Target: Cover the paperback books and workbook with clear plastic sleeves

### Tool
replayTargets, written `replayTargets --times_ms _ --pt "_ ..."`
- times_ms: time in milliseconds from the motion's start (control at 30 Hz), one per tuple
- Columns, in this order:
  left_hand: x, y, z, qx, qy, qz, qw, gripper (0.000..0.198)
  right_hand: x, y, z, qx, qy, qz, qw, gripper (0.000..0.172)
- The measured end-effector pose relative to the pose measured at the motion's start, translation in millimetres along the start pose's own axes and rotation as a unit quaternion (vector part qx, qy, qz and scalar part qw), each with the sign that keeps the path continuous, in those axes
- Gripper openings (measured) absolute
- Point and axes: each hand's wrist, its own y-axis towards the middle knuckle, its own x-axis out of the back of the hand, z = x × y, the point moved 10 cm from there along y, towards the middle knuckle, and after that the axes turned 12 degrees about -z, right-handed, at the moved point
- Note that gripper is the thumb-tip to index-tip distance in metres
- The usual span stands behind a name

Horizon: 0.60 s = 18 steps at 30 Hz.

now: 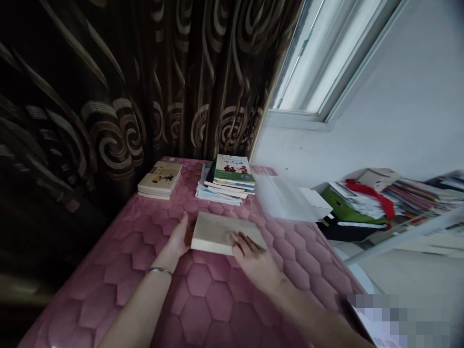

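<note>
One dark curtain (112, 121) with pale swirls hangs along the left side. Beside it, a short stack of tan books (159, 180) lies at the far edge of a pink quilted cover (210, 304). Nearer, the left hand (178, 237), a bangle (160, 270) on its wrist, is at the left end of a thick pale book (217, 231); I cannot tell whether that grip is closed round it. The book lies flat in front of the person, between both hands. Behind it stands a taller, uneven pile of books (234, 170). The right hand (253, 261) has its fingers on the cover near the right end, thumb hidden, so I cannot tell whether its grip clasps the book. Farther right come clear plastic (282, 198), a green item (333, 204) and a blurred red one (377, 198).
</note>
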Motion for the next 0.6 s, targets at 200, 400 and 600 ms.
replayTargets --times_ms 200,400,600 --pt "13.2 8.1 -1.6 -0.106 0.119 -0.072 0.985 0.056 -13.5 -38.2 24.5 0.011 0.011 -0.028 0.999 0.021" --pt "8.4 -6.4 -18.0 -0.206 0.332 -0.084 0.917 0.083 -12.5 -45.9 24.5 0.037 0.058 0.007 0.998 0.024" --pt "-9.2 -26.7 -39.3 -0.369 0.570 -0.158 0.717 0.066 -8.7 -50.9 21.8 0.038 0.117 0.030 0.992 0.024"
